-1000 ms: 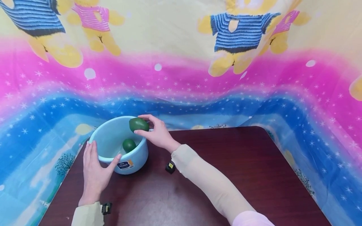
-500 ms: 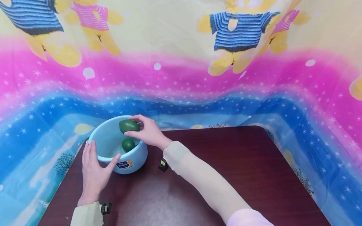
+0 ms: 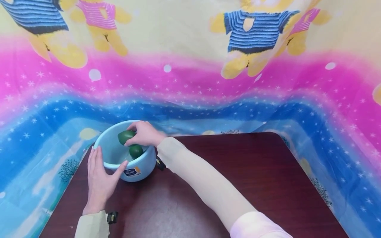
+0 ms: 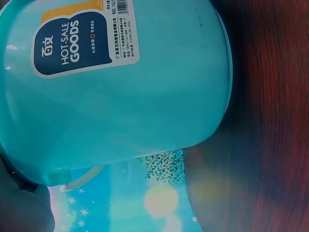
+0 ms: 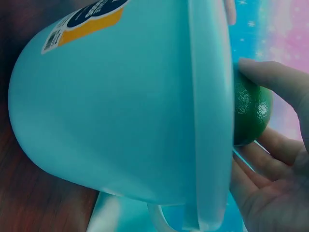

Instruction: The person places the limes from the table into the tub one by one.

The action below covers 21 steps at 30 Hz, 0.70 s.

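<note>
A light blue plastic bucket [image 3: 146, 168] stands at the far left of the table. My left hand [image 3: 99, 181] holds its near left side, with fingertips and thumb at the rim. My right hand [image 3: 144, 134] reaches over the right rim and grips a dark green, glossy, oval avocado [image 3: 125, 137] between thumb and fingers, inside the mouth of the bucket. A second green avocado [image 3: 136, 151] lies lower in the bucket, just under the held one. In the right wrist view, the held avocado [image 5: 251, 108] is partly hidden behind the rim.
The dark red-brown table [image 3: 208, 185] extends to the right of the bucket. A printed cloth [image 3: 190, 82] with bears and snowflakes hangs behind and beside it. A pale bucket handle [image 5: 161, 220] shows on the far side in the right wrist view.
My right hand has carried the avocado left and down, from above the right rim to inside the bucket. My left hand and the bucket have kept their places.
</note>
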Available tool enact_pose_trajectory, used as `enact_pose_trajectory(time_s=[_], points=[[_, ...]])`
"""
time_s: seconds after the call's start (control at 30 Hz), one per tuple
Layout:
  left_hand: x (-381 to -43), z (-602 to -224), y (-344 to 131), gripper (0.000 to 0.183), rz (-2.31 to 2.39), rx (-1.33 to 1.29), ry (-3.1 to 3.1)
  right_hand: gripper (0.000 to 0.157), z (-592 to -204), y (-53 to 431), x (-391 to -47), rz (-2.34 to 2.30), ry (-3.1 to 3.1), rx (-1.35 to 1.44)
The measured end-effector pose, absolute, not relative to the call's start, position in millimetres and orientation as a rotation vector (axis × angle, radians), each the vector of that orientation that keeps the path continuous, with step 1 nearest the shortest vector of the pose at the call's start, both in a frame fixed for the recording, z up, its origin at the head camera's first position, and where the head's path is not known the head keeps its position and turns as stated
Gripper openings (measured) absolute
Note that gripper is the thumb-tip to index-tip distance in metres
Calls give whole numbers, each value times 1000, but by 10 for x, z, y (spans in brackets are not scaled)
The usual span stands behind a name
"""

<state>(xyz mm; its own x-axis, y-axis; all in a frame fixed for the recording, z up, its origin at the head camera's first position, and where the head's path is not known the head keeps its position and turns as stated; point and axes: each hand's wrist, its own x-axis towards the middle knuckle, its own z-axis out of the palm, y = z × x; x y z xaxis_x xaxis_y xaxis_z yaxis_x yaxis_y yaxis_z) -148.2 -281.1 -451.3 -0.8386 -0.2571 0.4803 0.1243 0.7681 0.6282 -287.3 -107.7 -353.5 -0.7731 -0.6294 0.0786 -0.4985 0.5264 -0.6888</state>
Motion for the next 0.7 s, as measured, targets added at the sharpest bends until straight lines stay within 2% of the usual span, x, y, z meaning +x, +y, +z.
enact_pose_trajectory(time_s=[0.47, 0.7], points=[[-1501, -4529, -2821, 103, -907, 71, -2396, 59, -3571, -1316, -2868, -831, 2649, -847], [-1496, -4517, -2836, 103, -900, 75, -2389, 59, -3614, -1409, -2861, -856, 2661, -860]])
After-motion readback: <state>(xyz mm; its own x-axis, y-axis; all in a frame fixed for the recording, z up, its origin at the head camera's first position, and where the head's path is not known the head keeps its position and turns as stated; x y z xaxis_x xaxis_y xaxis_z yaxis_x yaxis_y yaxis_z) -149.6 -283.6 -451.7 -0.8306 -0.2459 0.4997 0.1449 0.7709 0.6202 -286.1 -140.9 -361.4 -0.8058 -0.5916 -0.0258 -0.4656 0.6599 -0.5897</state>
